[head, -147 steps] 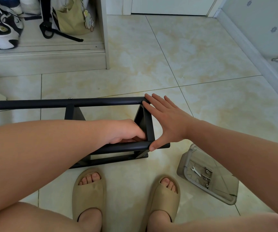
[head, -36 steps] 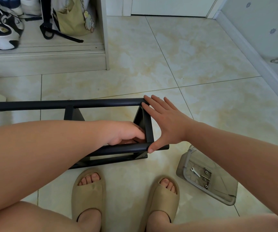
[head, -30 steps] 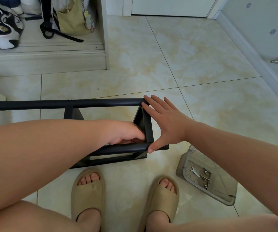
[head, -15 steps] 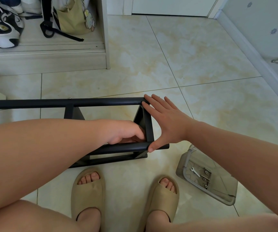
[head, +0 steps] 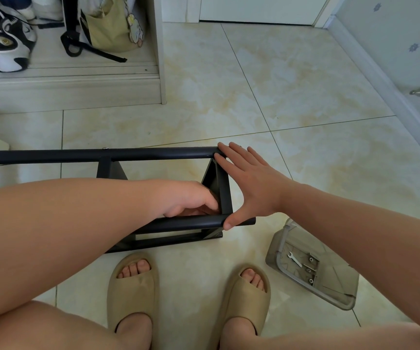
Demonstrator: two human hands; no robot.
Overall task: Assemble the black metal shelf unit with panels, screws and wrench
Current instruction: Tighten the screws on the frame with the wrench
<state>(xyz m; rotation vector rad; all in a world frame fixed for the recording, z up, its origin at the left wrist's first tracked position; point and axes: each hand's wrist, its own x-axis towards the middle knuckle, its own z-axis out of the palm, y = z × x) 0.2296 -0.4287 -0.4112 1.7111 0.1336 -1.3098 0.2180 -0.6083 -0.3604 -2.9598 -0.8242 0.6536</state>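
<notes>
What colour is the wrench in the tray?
Silver. The wrench lies in the grey tray, seen in the head view.

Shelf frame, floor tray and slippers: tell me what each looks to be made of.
Shelf frame: metal tube, likely steel, with a matte black coating; it has a soft even sheen and no grain.
Tray: grey plastic, apparently translucent, with thin moulded walls and a rounded rim.
Slippers: moulded foam or soft rubber, matte beige, each in one seamless piece; which of the two cannot be told.

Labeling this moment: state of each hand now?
Left hand: fingers curled inside the shelf frame; grip contents hidden, cannot tell.
Right hand: open, pressed flat against the frame's end.
</notes>
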